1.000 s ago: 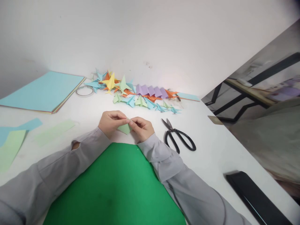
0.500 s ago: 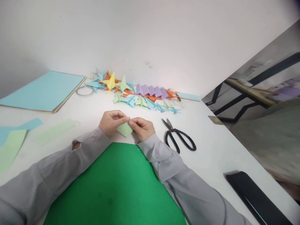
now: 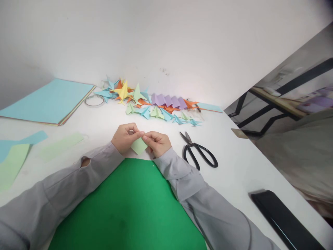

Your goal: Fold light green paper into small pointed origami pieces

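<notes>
A small piece of light green paper (image 3: 139, 146) is pinched between both hands, one corner pointing toward me. My left hand (image 3: 126, 137) grips its upper left side with thumb and forefinger. Opposite it, my right hand (image 3: 158, 142) pinches the upper right edge, its fingertips touching the left ones. Part of the paper is hidden behind the fingers. Below the hands lies a green sheet (image 3: 127, 205), partly under my grey sleeves. Black-handled scissors (image 3: 191, 147) rest to the right, blades half apart.
Folded paper cranes (image 3: 123, 91) in several colours and a purple pleated strip (image 3: 169, 100) line the wall. A stack of coloured paper (image 3: 49, 100) and a tape roll (image 3: 94, 100) sit at the back left. Paper offcuts (image 3: 15, 163) lie left; a black case (image 3: 286, 218) lies front right.
Both hands have barely shifted, the left one slightly to the right. The green paper sits a little differently between the fingers, with less of it showing.
</notes>
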`<state>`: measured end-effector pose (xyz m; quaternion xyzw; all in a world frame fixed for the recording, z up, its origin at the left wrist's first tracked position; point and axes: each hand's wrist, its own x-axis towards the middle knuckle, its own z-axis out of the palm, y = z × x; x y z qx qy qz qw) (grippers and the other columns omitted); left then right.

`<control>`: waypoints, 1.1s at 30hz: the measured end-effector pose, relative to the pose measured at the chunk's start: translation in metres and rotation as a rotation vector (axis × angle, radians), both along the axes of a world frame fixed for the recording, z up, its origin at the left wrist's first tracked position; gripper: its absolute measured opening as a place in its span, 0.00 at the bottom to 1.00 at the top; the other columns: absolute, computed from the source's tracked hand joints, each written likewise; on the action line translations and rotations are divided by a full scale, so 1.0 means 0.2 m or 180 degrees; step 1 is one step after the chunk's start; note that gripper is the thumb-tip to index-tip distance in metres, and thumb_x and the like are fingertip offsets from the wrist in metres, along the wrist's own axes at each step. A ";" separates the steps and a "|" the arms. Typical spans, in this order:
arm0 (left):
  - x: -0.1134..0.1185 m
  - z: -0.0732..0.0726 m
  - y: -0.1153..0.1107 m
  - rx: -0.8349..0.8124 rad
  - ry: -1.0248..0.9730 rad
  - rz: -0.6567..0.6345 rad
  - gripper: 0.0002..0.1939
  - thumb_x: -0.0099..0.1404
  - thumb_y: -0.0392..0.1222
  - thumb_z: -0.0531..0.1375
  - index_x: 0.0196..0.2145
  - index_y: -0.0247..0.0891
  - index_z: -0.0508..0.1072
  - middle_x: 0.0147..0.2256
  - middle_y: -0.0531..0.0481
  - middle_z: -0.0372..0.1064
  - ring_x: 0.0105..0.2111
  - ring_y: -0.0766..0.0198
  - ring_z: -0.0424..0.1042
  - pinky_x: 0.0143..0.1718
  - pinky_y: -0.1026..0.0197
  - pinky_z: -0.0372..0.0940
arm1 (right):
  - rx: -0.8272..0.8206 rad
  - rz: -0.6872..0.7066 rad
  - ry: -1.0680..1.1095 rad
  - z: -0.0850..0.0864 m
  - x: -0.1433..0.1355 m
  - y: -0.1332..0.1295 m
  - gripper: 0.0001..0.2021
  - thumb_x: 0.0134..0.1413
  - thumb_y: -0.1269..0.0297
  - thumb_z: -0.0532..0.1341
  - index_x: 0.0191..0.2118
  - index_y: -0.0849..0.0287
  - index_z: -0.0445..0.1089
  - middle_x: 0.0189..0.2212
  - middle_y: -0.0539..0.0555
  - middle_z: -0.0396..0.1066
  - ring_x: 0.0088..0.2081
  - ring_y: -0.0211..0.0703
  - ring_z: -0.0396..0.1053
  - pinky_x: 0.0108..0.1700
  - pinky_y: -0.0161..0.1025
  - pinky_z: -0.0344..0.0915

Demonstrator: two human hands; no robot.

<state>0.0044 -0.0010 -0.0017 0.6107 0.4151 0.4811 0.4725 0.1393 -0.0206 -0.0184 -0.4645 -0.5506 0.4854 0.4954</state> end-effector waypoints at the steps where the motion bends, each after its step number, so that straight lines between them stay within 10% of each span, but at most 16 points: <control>1: 0.00 0.00 0.00 -0.0052 -0.0010 0.0029 0.14 0.44 0.44 0.65 0.15 0.34 0.64 0.15 0.57 0.58 0.18 0.73 0.56 0.18 0.68 0.52 | -0.0062 0.0000 0.0038 0.01 0.00 0.00 0.14 0.36 0.52 0.62 0.20 0.60 0.67 0.05 0.42 0.53 0.09 0.30 0.50 0.13 0.31 0.46; 9: 0.00 -0.01 -0.01 -0.0717 -0.0286 -0.0261 0.15 0.44 0.47 0.66 0.22 0.34 0.67 0.16 0.55 0.64 0.15 0.70 0.63 0.15 0.67 0.58 | -0.0259 -0.0167 0.0415 0.05 0.03 0.02 0.15 0.34 0.51 0.64 0.22 0.60 0.68 0.05 0.42 0.55 0.10 0.29 0.48 0.14 0.30 0.44; 33: 0.01 0.02 -0.02 -0.0562 -0.0027 -0.0705 0.17 0.46 0.44 0.65 0.30 0.35 0.63 0.14 0.59 0.61 0.11 0.76 0.56 0.11 0.71 0.50 | -0.0151 -0.0493 0.0550 0.03 0.02 0.02 0.17 0.39 0.50 0.63 0.23 0.60 0.64 0.07 0.42 0.59 0.08 0.28 0.50 0.11 0.28 0.47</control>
